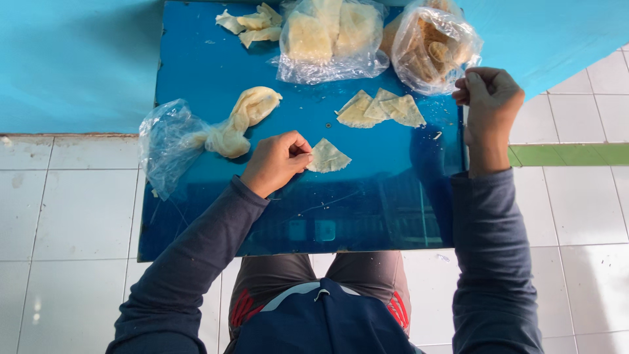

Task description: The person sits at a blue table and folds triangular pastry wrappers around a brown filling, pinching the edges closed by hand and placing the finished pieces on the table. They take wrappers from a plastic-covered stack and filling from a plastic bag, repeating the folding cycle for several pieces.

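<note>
Presently the left hand (275,162) rests on the blue table (393,196), its fingertips drawn together and pinching the near-left edge of a small folded wrapper (327,157), a pale triangular piece lying flat on the surface. That piece lies directly to the right of the grip and touches it; its point is turned away from the person, and its widest side runs roughly left to right, out from the fingers. The left hand is plainly the nearer of the two. The right hand (488,98) is held up at the far right edge of the table, well apart from the folded piece, fingers curled closed close to a clear bag (432,46) of darker pieces; whether it grips the plastic or something small, I cannot tell, as the fingertips are turned from view. Beyond the pinched piece, between it and the bags, lies a row of finished folded pieces (381,109), overlapping one another. To the left, a crumpled bag (167,141) spills a twisted bundle of pale sheets (241,121), just beside the left wrist. A second clear bag (331,36) of pale squares sits at the far edge, with loose scraps (252,23) beside it. White floor tiles (72,216) surround the table.
</note>
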Demonstrator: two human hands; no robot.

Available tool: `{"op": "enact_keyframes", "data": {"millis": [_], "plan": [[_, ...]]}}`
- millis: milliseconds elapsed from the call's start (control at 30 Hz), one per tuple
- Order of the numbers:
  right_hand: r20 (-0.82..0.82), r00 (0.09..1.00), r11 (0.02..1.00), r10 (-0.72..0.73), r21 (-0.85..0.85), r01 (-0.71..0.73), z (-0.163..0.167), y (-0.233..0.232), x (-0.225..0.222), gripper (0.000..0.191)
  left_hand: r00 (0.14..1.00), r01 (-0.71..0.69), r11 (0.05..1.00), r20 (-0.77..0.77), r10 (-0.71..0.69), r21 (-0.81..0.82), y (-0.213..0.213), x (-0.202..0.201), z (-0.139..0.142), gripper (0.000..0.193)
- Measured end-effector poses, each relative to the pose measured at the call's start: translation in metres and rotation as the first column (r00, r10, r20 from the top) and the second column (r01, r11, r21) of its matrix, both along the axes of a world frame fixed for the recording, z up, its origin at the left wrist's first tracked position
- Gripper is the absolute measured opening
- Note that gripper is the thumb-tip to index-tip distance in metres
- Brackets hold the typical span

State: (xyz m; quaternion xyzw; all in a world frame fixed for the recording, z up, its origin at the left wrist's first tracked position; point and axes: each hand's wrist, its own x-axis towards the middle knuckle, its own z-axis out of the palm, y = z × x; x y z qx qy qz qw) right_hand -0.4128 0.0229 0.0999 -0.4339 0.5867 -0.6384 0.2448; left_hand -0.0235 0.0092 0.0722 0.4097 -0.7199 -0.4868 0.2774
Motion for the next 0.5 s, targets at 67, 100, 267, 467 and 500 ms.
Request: {"op": "enact_keyframes", "data": {"millis": [67, 100, 267, 467, 500], "plan": [[0.007, 0.999, 0.998, 0.051, 0.022, -0.051, 0.003, 0.008, 0.016, 0.011, 1.0, -0.002, 1.0, -0.016, 0.002, -0.002, -0.001, 0.003, -0.002, 0.011], [-0.001, 0.994, 0.994, 0.106, 0.038, -0.106, 0.004, 0.012, 0.025, 0.012, 1.0, -0.005, 1.0, -0.024, 0.005, -0.003, -0.003, 0.005, -0.003, 0.011], [-0.055, 0.936, 0.909, 0.349, 0.262, -0.324, 0.002, 0.034, 0.081, 0.013, 1.0, -0.003, 0.989, -0.009, 0.002, -0.15, -0.01, 0.013, -0.009, 0.015], [-0.238, 0.762, 0.78, 0.602, 0.381, -0.497, -0.013, 0.04, 0.128, 0.013, 0.998, -0.006, 0.982, 0.055, 0.016, -0.189, -0.02, 0.019, -0.019, 0.017], [-0.293, 0.747, 0.791, 0.597, 0.371, -0.486, -0.014, 0.04, 0.132, 0.012, 0.998, -0.006, 0.985, 0.059, 0.017, -0.175, -0.022, 0.02, -0.02, 0.017]]}}
